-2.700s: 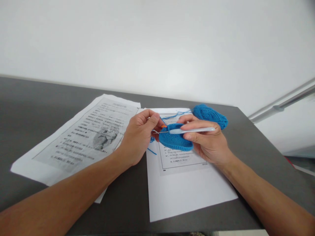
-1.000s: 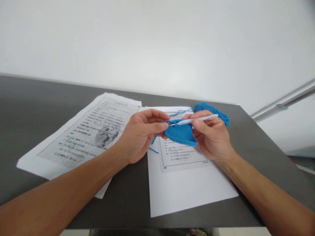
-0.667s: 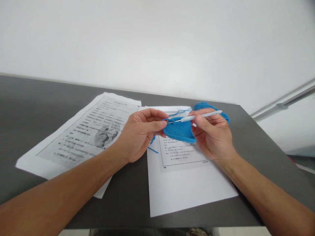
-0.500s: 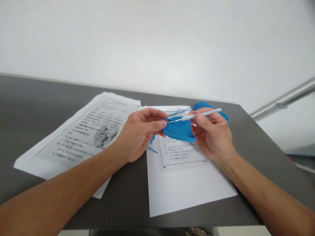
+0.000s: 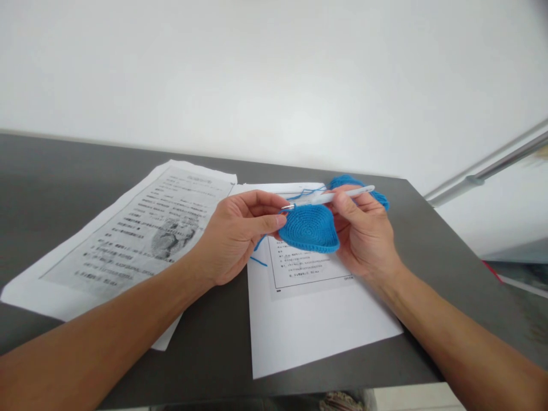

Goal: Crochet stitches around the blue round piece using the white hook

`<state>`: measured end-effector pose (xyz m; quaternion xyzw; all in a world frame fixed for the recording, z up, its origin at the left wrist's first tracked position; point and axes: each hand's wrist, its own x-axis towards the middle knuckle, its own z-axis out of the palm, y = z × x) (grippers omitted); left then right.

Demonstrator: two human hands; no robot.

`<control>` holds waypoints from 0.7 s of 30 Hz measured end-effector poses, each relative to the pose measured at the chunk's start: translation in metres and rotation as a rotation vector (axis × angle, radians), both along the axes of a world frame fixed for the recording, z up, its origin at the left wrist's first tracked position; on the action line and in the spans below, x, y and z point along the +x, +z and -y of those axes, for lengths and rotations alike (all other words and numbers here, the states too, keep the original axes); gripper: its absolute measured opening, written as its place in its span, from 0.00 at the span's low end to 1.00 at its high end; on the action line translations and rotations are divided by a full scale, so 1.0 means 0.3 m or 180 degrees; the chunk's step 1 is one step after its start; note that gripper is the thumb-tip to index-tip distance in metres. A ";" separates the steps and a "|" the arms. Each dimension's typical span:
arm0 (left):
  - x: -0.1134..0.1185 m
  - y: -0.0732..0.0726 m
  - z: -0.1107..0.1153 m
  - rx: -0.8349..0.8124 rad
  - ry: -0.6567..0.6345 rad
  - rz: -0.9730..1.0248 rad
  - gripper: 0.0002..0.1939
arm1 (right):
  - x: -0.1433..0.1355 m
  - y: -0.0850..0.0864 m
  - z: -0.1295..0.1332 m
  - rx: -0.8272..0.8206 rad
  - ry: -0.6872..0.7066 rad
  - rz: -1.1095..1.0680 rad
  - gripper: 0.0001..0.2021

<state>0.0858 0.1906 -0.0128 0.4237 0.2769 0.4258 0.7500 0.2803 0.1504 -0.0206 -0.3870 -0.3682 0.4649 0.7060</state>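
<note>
Blue yarn ball (image 5: pixel 380 200) sits on the grey worktop (image 5: pixel 218 342) behind the right hand (image 5: pixel 363 228), which partly blocks my view of it, and the left forearm (image 5: pixel 128 319) crosses the left printed sheet (image 5: pixel 124 245). Over the right printed sheet (image 5: pixel 325 325), I see wrists angled inward, the left hand (image 5: pixel 240 234) pinching the crocheted piece (image 5: pixel 309 228) at its left edge, the right pinching the crochet hook (image 5: pixel 325 197) by its pale handle.

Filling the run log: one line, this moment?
left hand: pinches crochet piece | right hand: holds hook | yarn ball: behind right hand
</note>
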 end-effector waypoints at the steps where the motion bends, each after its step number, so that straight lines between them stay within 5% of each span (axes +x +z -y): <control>1: 0.002 -0.001 0.001 -0.0002 0.0004 -0.0012 0.09 | -0.003 0.001 0.000 0.0000 -0.0022 -0.0005 0.14; 12: 0.032 0.004 0.020 0.0080 0.0316 -0.0156 0.10 | -0.052 -0.037 0.013 0.0311 -0.0300 0.1020 0.15; 21: 0.041 -0.013 0.025 0.0160 0.0297 -0.0147 0.10 | -0.060 -0.034 0.014 -0.0036 -0.0036 0.0692 0.18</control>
